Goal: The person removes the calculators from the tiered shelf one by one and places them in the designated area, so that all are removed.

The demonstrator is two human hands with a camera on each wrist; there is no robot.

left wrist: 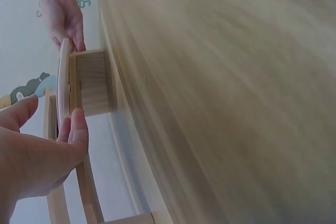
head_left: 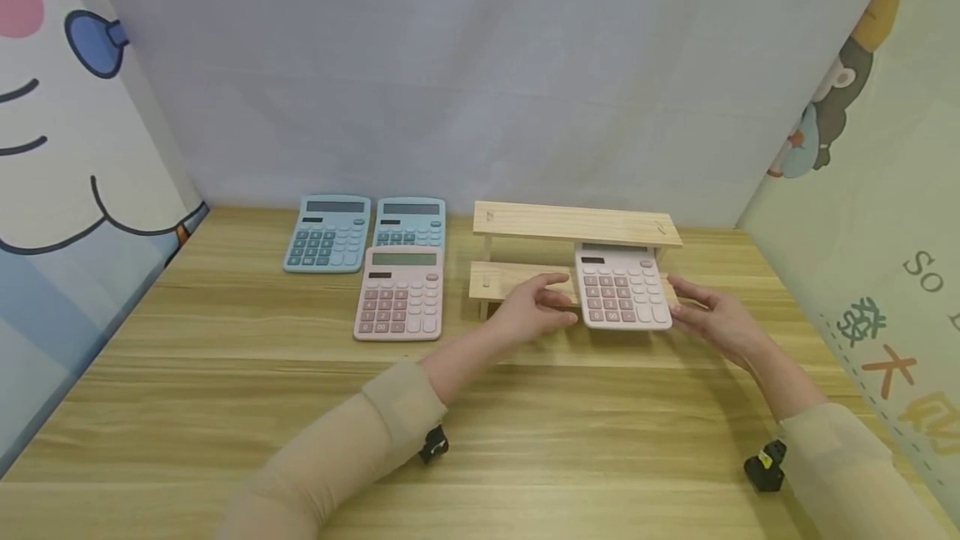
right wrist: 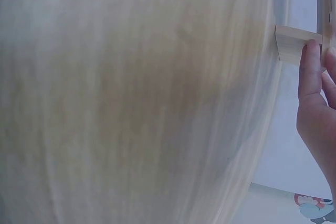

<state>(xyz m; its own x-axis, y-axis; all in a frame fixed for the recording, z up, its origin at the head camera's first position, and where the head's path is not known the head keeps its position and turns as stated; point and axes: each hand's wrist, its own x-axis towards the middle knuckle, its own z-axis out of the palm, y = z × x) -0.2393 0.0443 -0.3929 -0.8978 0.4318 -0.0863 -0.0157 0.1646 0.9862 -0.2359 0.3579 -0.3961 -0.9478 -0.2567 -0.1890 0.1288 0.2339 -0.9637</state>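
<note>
A pink calculator leans on the lower tier of a small wooden two-tier shelf, its top edge under the upper board. My left hand is just left of it, fingers apart and loosely bent, not wrapped around it. In the left wrist view, the left hand's fingertips are close to the shelf board and the calculator's edge; contact is unclear. At the calculator's right edge, my right hand reaches with mostly straight fingers, which seem to touch the calculator or the shelf end.
Left of the shelf, a second pink calculator overlaps the lower part of a blue calculator. Another blue calculator lies farther left. A pale cloth hangs behind the wooden table; printed panels stand at both sides.
</note>
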